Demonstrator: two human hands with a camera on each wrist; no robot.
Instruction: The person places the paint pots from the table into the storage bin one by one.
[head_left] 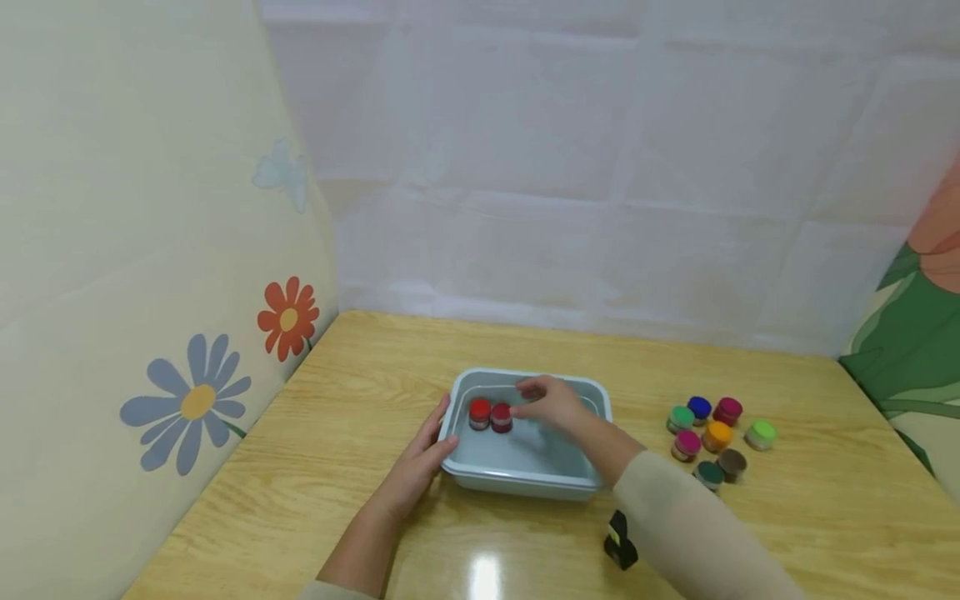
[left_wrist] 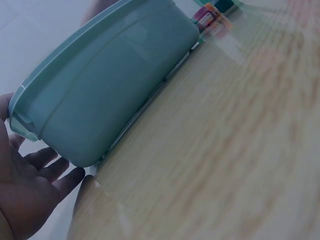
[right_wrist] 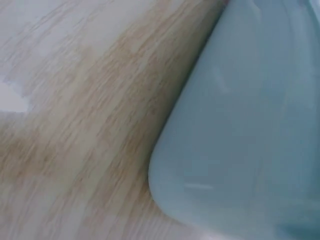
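A pale blue plastic tub [head_left: 517, 479] sits on the table. Inside it, toward the left, two small paint pots stand side by side, one with a red lid [head_left: 479, 409] and one with a dark red lid [head_left: 502, 414]. My left hand [head_left: 420, 462] holds the tub's left end, thumb at the rim and fingers against the outer wall; the left wrist view shows these fingers [left_wrist: 55, 172] at the end wall. My right hand [head_left: 551, 404] reaches into the tub, its thumb tip right beside the dark red lid and its fingers spread apart. The right wrist view shows only the tub's outside [right_wrist: 240, 125] and table.
Right of the tub stand several more paint pots, among them green [head_left: 680, 418], blue [head_left: 699, 407], orange [head_left: 717, 435], lime [head_left: 761, 434] and brown [head_left: 732, 464]. A small black object [head_left: 620, 542] shows beside my right sleeve. A white cloth [head_left: 525, 167] hangs behind the table.
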